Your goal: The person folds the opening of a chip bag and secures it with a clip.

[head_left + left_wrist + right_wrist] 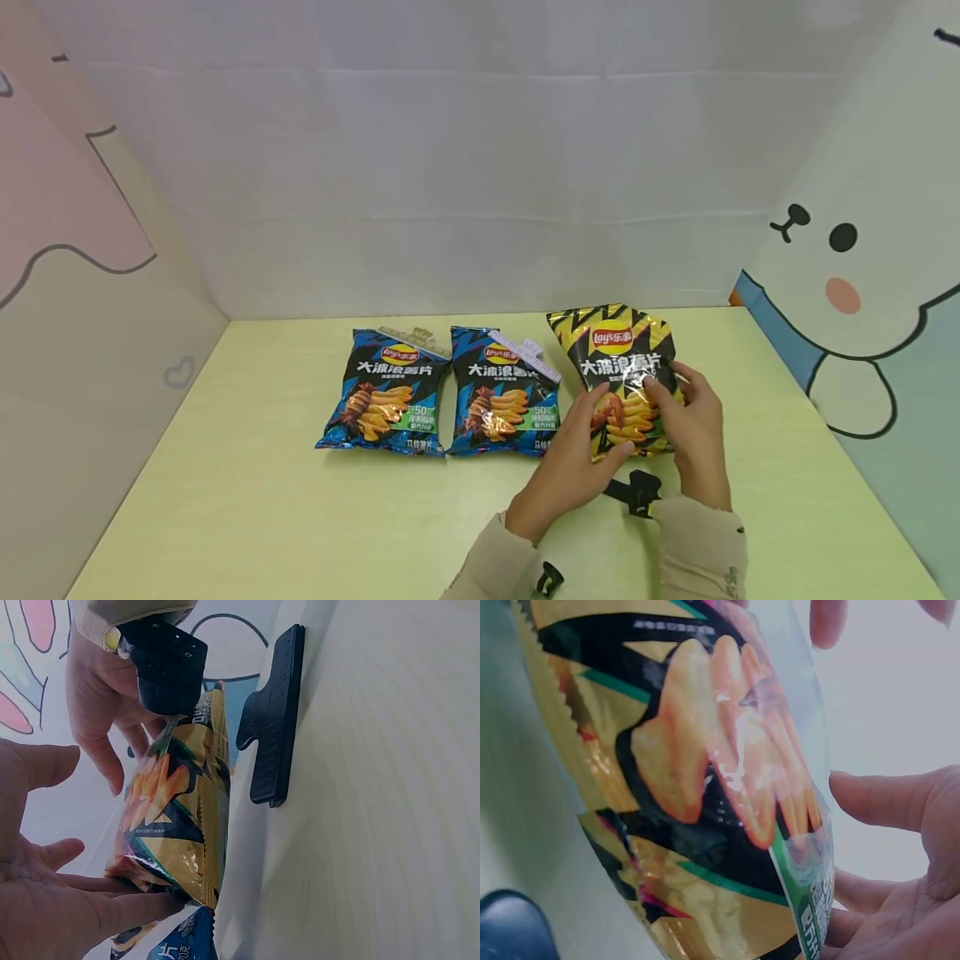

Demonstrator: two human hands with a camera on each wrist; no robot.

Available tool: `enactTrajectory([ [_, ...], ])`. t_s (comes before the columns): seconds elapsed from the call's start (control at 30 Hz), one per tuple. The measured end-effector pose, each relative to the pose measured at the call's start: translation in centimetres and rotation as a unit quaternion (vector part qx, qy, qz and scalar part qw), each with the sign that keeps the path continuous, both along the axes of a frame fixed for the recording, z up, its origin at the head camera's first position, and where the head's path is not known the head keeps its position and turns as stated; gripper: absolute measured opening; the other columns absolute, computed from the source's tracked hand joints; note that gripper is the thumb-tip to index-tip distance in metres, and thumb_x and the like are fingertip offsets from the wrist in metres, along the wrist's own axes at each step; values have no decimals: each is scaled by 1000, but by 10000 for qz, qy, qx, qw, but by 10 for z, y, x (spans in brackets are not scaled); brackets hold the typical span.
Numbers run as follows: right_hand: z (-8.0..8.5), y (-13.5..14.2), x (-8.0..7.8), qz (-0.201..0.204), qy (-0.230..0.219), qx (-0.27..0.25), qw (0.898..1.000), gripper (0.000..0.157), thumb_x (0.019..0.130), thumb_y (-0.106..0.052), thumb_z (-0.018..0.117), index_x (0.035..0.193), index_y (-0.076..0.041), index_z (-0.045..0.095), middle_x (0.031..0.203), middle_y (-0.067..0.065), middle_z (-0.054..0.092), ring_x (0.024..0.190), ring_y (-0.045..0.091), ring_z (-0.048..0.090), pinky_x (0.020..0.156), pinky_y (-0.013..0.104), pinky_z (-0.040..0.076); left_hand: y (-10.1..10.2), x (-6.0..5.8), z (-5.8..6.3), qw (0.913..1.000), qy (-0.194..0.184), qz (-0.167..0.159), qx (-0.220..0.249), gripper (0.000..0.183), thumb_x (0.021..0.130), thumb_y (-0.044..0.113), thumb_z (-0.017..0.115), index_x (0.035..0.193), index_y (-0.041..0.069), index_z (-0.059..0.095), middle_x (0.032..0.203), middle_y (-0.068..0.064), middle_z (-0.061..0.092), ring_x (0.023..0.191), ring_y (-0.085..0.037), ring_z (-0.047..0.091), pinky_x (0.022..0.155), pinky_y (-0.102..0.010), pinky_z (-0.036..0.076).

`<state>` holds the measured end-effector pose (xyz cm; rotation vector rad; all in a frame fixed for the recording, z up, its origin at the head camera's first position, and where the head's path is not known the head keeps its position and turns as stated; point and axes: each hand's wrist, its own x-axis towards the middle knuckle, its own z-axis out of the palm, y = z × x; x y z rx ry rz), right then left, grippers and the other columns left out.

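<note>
A yellow-and-black bag of potato chips (618, 358) lies face up at the right of the table. My left hand (570, 458) is at the bag's left side, its fingers long and extended against the edge. On the opposite side is my right hand (692, 425), thumb over the front and fingers along the right edge. In the right wrist view, fingers of a hand (907, 900) pass partly behind the bag. A black bag clip (279, 724) lies on the table just in front of the bag.
Two blue chip bags, one at left (386, 396) and one in the middle (501, 396), lie side by side. Each carries a pale clip slanted across its upper right corner. A white wall (465, 183) rises behind the table, with printed panels at both sides.
</note>
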<state>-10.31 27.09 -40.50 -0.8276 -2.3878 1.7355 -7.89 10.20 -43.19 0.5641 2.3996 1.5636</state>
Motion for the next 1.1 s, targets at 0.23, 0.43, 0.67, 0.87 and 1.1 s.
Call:
enactTrajectory([
  [0.23, 9, 0, 2, -223, 195, 99, 9995, 63, 102, -30, 57, 158, -16, 33, 160, 24, 36, 142, 42, 40, 117, 59, 37, 0, 2, 4, 9999, 61, -63, 130, 72, 100, 41, 60, 159, 39, 18, 170, 3, 18, 156, -26, 26, 118, -62, 34],
  [0.43, 13, 0, 4, -326, 282, 219, 9988, 59, 102, -24, 58, 157, -16, 36, 160, 22, 39, 144, 41, 39, 118, 58, 37, 0, 2, 6, 9994, 254, -141, 195, 72, 100, 40, 60, 159, 37, 18, 169, 4, 21, 155, -24, 29, 117, -60, 37],
  [0.67, 16, 1, 4, -373, 334, 249, 9984, 59, 103, -27, 57, 157, -17, 36, 160, 22, 38, 145, 42, 39, 118, 58, 36, 0, 4, 11, 9987, 428, -190, 204, 72, 101, 38, 60, 160, 33, 18, 167, 4, 24, 154, -22, 30, 118, -57, 37],
  [0.87, 17, -1, 5, -389, 408, 249, 9981, 59, 103, -26, 57, 157, -17, 36, 159, 22, 39, 144, 41, 40, 117, 58, 37, -2, 5, 15, 9989, 355, -169, 257, 73, 100, 37, 60, 159, 35, 18, 167, 6, 23, 154, -21, 30, 118, -57, 37],
  [1.1, 20, -6, 4, -449, 449, 199, 9978, 59, 103, -27, 57, 157, -18, 36, 159, 19, 41, 138, 38, 44, 114, 57, 42, -5, 5, 18, 9989, 344, -107, 303, 73, 100, 38, 60, 159, 37, 17, 164, 8, 29, 149, -19, 38, 116, -53, 42],
])
